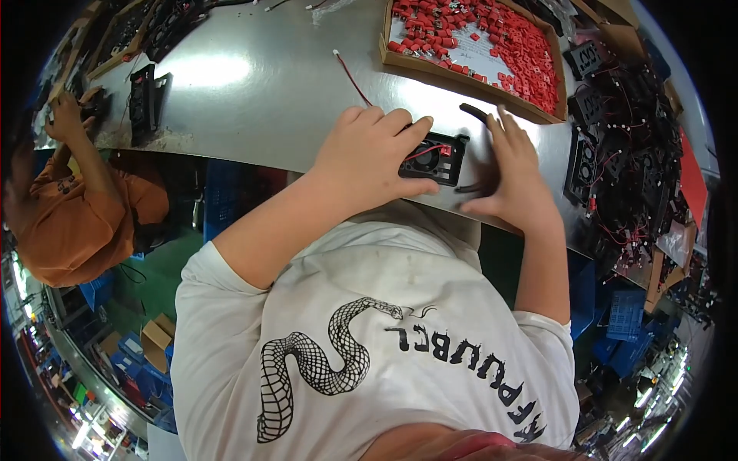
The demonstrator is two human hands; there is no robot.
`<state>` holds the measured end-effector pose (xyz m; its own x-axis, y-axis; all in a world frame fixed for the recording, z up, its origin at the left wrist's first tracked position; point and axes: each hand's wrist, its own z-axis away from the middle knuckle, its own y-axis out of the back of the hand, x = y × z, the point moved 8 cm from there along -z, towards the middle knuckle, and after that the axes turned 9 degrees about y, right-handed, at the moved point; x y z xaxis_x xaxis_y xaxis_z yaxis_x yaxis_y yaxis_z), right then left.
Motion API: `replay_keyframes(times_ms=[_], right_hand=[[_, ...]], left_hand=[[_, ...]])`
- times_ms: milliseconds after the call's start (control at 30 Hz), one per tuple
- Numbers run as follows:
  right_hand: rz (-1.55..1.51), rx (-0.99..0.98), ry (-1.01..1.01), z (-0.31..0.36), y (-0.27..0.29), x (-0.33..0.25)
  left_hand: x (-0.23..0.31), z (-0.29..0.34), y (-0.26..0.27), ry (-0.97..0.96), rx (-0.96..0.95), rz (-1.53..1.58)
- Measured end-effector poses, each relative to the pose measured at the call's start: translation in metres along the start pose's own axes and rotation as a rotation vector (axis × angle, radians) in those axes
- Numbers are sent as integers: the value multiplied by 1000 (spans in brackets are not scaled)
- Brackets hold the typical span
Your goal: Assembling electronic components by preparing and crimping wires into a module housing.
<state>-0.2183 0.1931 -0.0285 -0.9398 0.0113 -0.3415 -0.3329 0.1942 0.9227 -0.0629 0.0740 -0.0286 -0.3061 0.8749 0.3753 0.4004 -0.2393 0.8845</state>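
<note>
My left hand (367, 150) grips the left side of a black fan housing (455, 170), with its fingers over the top and the thumb along the near edge. Inside the frame sits a round fan (425, 160), partly covered by my fingers. A red wire crosses it to a small red connector piece (446, 151). From behind my left knuckles a thin red and black cable (350, 75) runs out to a white plug. To the right, my right hand (513, 169) is open, fingers apart, off the housing. Beside it show two black curved ends (473, 112), possibly tool handles.
A shallow cardboard tray (473, 77) of small red parts lies at the back right. Black fan housings with loose wires (607, 154) pile up on the right. Another black housing (143, 104) stands at left, near a co-worker in orange (73, 215). The metal table (254, 107) ends before my torso.
</note>
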Motion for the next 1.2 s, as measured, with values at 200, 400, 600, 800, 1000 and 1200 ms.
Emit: replay_keyframes(times_ms=[200,400,600,800,1000,1200], right_hand=[[206,127,-181,2,-19,1],[-1125,674,80,-11,48,20],[-1150,475,225,-52,38,-9],[-1688,551,299,-54,52,-13],[-1529,368,410,-56,54,-35],[-1507,149,324,-67,31,-31]], left_hand=[[0,-3,-2,8,17,8],[-1,-7,-4,20,-16,21],[-1,-12,-10,11,-58,48],[1,-10,-7,6,-55,42],[0,-12,-8,21,-89,50],[-1,-11,-4,-7,-16,77]])
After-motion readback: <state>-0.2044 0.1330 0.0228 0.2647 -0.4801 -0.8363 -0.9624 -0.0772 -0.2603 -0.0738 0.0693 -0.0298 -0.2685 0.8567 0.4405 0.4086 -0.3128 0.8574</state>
